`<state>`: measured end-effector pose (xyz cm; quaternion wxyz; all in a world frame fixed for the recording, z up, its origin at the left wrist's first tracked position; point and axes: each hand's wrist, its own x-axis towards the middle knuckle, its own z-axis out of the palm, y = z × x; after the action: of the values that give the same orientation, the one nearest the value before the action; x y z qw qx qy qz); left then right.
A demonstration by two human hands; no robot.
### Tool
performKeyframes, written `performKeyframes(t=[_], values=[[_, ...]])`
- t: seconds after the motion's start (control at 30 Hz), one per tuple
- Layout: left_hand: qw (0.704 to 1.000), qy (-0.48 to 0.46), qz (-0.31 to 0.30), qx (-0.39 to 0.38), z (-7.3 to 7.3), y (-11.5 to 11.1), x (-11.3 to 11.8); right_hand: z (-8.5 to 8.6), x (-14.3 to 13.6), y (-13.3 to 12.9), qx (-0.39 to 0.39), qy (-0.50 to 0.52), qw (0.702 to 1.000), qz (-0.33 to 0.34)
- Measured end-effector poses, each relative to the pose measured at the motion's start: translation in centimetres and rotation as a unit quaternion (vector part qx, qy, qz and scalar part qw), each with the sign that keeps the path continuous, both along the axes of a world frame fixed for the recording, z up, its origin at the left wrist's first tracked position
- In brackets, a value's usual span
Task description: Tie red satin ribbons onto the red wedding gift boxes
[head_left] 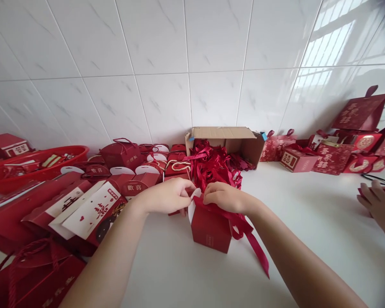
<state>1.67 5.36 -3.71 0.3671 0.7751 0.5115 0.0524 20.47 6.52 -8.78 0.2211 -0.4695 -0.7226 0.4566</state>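
Observation:
A small red gift box [210, 226] stands on the white table in front of me, its pale rounded flap raised on the left. Red ribbon [258, 252] runs across its top and trails down on the right. My right hand [224, 196] is closed over the ribbon at the box's top edge. At the raised flap, my left hand [171, 196] has thumb and fingers pinched together; what lies between them is hidden. Just behind both hands, a heap of shiny red ribbons [211, 164] spills from an open cardboard box [253, 149].
Red gift boxes [136, 186] crowd the left side, with a red plastic basin [73, 150] behind. More red boxes [333, 158] are stacked at the right. Another person's hand [380, 207] rests at the far right edge. A tiled wall [160, 98] closes the back.

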Motion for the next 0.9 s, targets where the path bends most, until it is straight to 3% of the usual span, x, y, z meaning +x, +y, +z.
performKeyframes(t=[0.4, 0.7, 0.83, 0.9], values=[[0.999, 0.031, -0.008, 0.009, 0.1, -0.8, 0.2, 0.7, -0.3, -0.5, 0.008, -0.012, 0.999, 0.036], [1.000, 0.002, 0.010, 0.016, -1.0, 0.0, -0.2, 0.2, -0.3, -0.3, 0.042, -0.039, 0.997, 0.052], [0.997, -0.075, 0.028, -0.009, -0.5, 0.1, -0.2, 0.9, 0.2, -0.6, 0.080, -0.048, 0.995, 0.039], [0.982, -0.180, 0.063, 0.012, 0.2, -0.1, -0.2, 1.7, 1.0, -0.9, 0.127, -0.040, 0.991, 0.019]])
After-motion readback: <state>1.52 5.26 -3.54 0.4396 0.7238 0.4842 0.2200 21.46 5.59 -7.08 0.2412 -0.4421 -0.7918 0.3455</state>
